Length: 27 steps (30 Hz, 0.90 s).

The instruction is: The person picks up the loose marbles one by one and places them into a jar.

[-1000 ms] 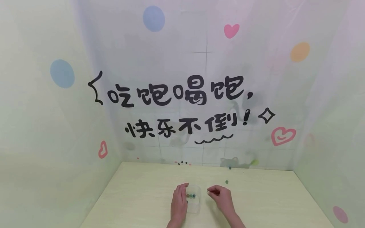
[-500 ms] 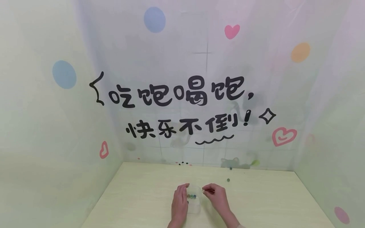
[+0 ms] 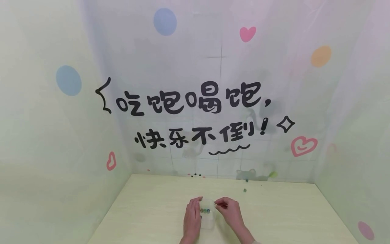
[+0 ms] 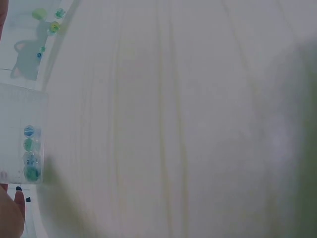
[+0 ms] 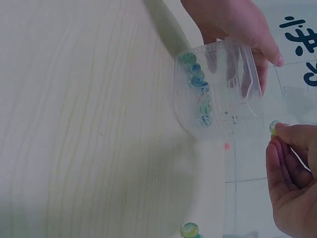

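Observation:
A clear plastic box (image 3: 208,222) stands on the table with several glass marbles (image 3: 205,210) inside. My left hand (image 3: 192,217) holds the box at its left side; in the right wrist view some of its fingers (image 5: 245,74) show through the clear wall. To the right of the box, my right hand (image 3: 229,207) pinches a clear marble with yellow and green in it (image 5: 275,127) between thumb and fingers. That marble is beside the box's right edge, outside the walls. The box's marbles (image 4: 29,145) lie in a row in the left wrist view.
Farther back on the table (image 3: 289,210), to the right, lie a loose marble (image 3: 245,190) and another marble (image 3: 246,180) near the back wall. Printed fabric walls (image 3: 182,61) enclose the table at the back and both sides.
My right hand has moved left with its marble, closer to the box. The nearer loose marble has rolled away toward the back wall. My left hand has stayed at the box.

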Motion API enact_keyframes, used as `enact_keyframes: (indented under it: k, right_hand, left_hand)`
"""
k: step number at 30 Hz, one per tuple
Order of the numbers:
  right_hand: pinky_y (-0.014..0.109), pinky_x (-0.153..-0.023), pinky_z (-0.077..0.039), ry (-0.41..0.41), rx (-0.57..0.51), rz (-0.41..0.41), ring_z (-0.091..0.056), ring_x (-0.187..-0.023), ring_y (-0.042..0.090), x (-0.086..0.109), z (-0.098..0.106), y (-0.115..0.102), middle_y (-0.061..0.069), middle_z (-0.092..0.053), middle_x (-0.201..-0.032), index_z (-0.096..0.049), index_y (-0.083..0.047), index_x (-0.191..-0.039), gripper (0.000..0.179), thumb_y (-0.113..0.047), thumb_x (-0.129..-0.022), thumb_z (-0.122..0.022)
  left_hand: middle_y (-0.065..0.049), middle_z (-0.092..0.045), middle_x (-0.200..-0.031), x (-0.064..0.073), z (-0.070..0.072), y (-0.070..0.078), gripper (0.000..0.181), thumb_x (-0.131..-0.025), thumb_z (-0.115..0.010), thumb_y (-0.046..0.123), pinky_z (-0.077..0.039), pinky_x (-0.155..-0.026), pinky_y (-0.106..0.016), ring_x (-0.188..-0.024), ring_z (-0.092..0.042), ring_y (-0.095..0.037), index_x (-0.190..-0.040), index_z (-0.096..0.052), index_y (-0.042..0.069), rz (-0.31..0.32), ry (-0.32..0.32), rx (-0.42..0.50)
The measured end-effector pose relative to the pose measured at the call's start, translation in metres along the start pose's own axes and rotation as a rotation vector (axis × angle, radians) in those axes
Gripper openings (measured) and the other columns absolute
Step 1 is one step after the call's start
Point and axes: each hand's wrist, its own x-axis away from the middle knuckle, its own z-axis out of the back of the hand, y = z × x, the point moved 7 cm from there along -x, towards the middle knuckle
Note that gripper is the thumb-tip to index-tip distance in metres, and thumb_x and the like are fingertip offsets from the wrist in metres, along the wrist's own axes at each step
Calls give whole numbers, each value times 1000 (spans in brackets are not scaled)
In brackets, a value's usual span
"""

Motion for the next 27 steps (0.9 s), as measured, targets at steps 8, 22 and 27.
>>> enact_keyframes:
  k: [8,22,27]
  right_hand:
    - [17,-66,-55,-13,-8,-6,-64,-77,11,2,-2,-2,5,-74,-86,-74,-4,-92,13,2,-82,-75]
    - [18,-66,-55,-23,1,5,-64,-77,10,4,-3,-3,7,-75,-87,-74,-4,-93,13,3,-81,-75]
    - [18,-66,-55,-21,-4,8,-64,-77,10,4,-3,-4,8,-75,-88,-74,-2,-93,14,4,-81,-75]
  left_hand:
    - [3,-65,-121,0,1,1,36,-110,-32,32,-53,-93,-39,-109,-59,-16,-125,-63,19,-7,7,-10]
    - [1,-65,-123,2,3,3,38,-110,-30,33,-53,-94,-41,-110,-59,-19,-124,-63,19,-16,7,-15]
    - [2,-65,-123,2,3,3,38,-110,-31,33,-53,-94,-42,-111,-59,-20,-123,-63,19,-19,10,-14]
